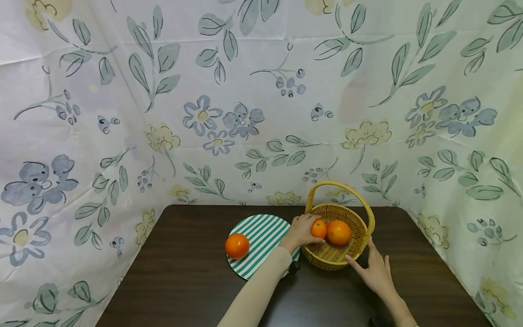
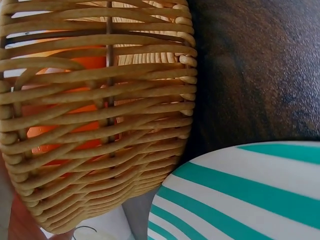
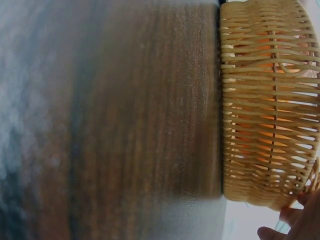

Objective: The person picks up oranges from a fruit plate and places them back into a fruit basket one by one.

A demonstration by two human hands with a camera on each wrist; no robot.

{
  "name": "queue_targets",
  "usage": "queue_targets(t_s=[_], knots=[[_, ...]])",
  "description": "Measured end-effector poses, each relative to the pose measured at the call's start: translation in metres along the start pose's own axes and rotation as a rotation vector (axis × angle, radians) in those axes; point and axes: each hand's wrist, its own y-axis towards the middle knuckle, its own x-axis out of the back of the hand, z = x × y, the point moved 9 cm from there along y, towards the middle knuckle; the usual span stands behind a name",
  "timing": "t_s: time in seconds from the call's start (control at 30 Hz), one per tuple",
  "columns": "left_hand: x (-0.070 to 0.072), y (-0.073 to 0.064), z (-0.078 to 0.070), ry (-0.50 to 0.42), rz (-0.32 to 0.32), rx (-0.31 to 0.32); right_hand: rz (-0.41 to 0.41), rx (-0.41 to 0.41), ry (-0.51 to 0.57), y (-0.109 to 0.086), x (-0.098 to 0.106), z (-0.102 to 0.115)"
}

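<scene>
A yellow wicker basket (image 1: 327, 263) with a tall handle stands on the dark table. My left hand (image 1: 300, 232) reaches over its left rim and grips a small orange (image 1: 318, 228) inside. Beside that one lies a larger orange (image 1: 339, 232). In the left wrist view, orange fruit (image 2: 90, 132) shows only through the weave of the basket wall. My right hand (image 1: 375, 271) touches the basket's right side near the handle base, thumb and fingers spread. In the right wrist view, part of the right hand (image 3: 302, 220) appears at the basket's rim.
Left of the basket lies a round green-and-white striped mat (image 1: 261, 227), partly under my left forearm. A round orange fruit (image 1: 237, 246) sits on its left edge. The dark wood table (image 1: 184, 272) is backed by a floral curtain (image 1: 261, 113).
</scene>
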Motion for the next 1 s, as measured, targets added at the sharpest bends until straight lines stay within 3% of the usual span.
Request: queue_targets(t_s=[1.0], knots=[[0.0033, -0.0102, 0.0003, -0.086, -0.021, -0.002, 0.006, 0.002, 0.008, -0.0009, -0.0004, 0.0004]])
